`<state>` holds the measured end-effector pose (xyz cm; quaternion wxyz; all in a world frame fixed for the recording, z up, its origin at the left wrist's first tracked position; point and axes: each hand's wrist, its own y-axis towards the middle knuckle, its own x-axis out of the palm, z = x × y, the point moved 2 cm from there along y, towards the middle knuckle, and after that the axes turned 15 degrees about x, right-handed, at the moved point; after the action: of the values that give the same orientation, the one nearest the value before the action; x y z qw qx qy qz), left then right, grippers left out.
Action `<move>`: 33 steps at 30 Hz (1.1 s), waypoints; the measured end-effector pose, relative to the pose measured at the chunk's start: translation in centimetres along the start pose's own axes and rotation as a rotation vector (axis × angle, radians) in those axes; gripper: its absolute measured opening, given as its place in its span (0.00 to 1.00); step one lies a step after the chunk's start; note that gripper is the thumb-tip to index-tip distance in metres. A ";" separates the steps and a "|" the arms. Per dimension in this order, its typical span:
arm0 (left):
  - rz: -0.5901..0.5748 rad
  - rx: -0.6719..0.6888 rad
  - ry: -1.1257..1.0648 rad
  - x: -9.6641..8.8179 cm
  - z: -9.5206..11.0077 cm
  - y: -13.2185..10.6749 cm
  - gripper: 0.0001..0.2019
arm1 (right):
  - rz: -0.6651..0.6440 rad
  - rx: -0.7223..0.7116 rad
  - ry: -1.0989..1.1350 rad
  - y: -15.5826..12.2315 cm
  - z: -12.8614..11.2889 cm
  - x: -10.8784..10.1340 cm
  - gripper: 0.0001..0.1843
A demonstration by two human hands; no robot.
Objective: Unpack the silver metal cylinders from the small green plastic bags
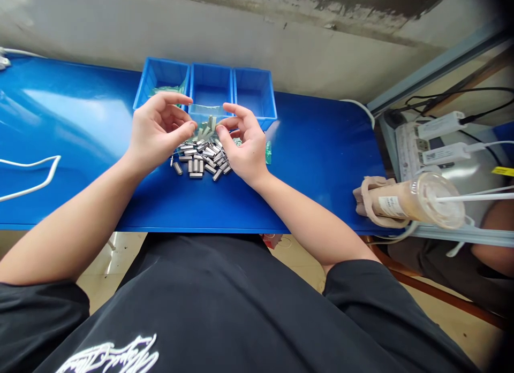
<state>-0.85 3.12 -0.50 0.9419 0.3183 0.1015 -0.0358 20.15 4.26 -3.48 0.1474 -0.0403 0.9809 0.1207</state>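
Note:
Between my two hands is a small clear greenish plastic bag [206, 116] with several metal pieces inside. My left hand [160, 124] pinches the bag's left side between thumb and fingers. On the other side, my right hand [244, 143] grips the right edge, its thumb against the plastic. Below the bag, a loose pile of short metal hex standoffs [201, 158] lies on the blue table, partly hidden by my right hand. Some green plastic [268, 152] shows just right of that hand.
Three joined blue bins [252, 94] stand behind my hands; the left one holds greenish plastic bags [171, 89]. At right are a drink cup [417, 199] in a cardboard holder and a power strip [409, 148] with plugs. A white cable [50, 172] lies at left.

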 end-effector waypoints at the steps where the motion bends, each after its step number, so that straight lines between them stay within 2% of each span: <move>1: 0.000 0.006 0.018 0.0 0.0 0.0 0.31 | -0.001 0.005 -0.003 0.0 -0.1 0.0 0.25; 6: 0.017 0.000 0.070 0.0 0.4 -0.2 0.18 | -0.011 -0.019 -0.003 -0.1 -0.2 -0.1 0.21; 10: 0.042 0.019 0.107 0.1 0.6 -0.3 0.14 | -0.009 -0.050 0.048 -0.1 -0.3 -0.1 0.18; 15: 0.051 0.054 0.127 0.2 0.7 -0.2 0.16 | 0.027 -0.094 0.046 0.0 -0.5 -0.2 0.14; 20: 0.016 0.026 0.046 0.3 0.6 -0.2 0.20 | 0.048 -0.116 -0.005 0.1 -0.3 -0.3 0.20; 24: 0.001 0.089 -0.016 0.1 0.0 0.0 0.24 | 0.000 -0.058 0.016 0.0 -0.2 -0.1 0.24; 28: 0.038 0.161 -0.043 0.0 -0.2 0.1 0.24 | -0.016 -0.052 0.052 -0.3 -0.9 -0.3 0.27; 31: 0.087 0.149 -0.007 0.2 0.2 0.1 0.22 | -0.005 -0.049 0.039 -0.4 -1.2 -0.4 0.29; 33: 0.072 0.115 0.013 0.3 0.5 0.0 0.22 | 0.005 -0.057 0.031 -0.4 -1.2 -0.4 0.26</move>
<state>-0.43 2.78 -0.21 0.9220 0.3755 0.0937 -0.0054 20.28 3.61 -2.32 0.1307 -0.0440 0.9793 0.1483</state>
